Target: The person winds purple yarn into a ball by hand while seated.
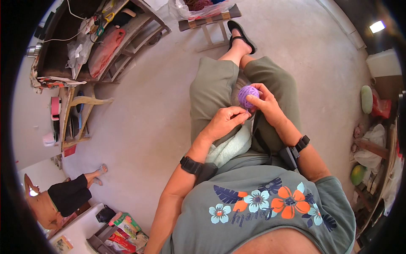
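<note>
A pale towel (pixel 231 149) lies across the lap. The left hand (pixel 226 122) pinches, perhaps on a strand; I cannot tell. At two o'clock from it, the right hand (pixel 267 105) grasps the purple yarn ball (pixel 247 95) at its ten o'clock. A slack thumb could send it rolling onto the floor (pixel 156 101) beyond.

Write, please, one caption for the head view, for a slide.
The right hand holds a purple yarn ball while the left hand pinches close beside it.
</note>
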